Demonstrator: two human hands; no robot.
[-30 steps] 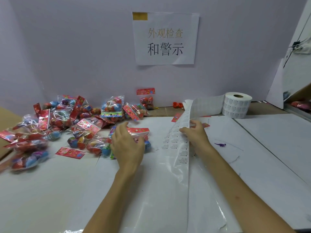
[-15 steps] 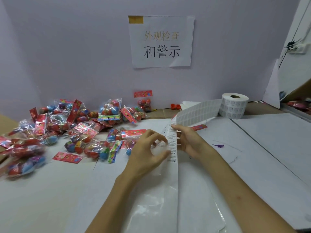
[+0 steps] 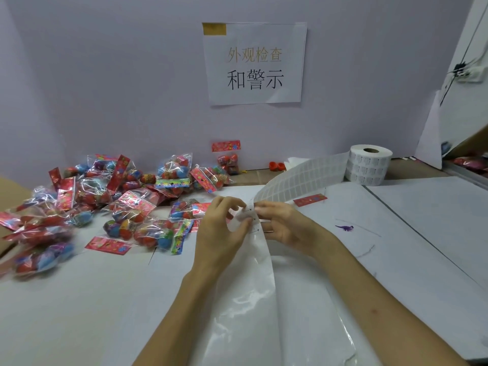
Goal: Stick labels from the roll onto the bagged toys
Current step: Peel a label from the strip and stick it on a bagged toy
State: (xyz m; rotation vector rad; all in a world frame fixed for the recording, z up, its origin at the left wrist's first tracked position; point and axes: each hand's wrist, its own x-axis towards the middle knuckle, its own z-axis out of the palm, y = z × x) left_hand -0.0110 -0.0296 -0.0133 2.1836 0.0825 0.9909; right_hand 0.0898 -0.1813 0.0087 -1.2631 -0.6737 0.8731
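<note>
A white label roll (image 3: 368, 165) stands at the back right, and its strip (image 3: 303, 178) runs forward to my hands, then down the table as glossy bare backing (image 3: 253, 299). My right hand (image 3: 287, 224) holds the strip from the right side at its fold. On the strip's left edge my left hand (image 3: 221, 228) pinches a label with thumb and fingertips. A heap of clear bagged toys (image 3: 126, 196) with red headers lies to the left, the nearest bag (image 3: 184, 210) just behind my left hand.
The white table (image 3: 79, 299) ends at a lilac wall with a paper sign (image 3: 254, 64). A loose red header card (image 3: 108, 244) lies front left, another (image 3: 310, 199) near the strip. A tiny purple toy (image 3: 344, 227) sits to the right. A seam (image 3: 422, 239) crosses the table's right side.
My left hand left the bag, came right to the strip and now pinches at a label. The right hand drew the strip closer and lower.
</note>
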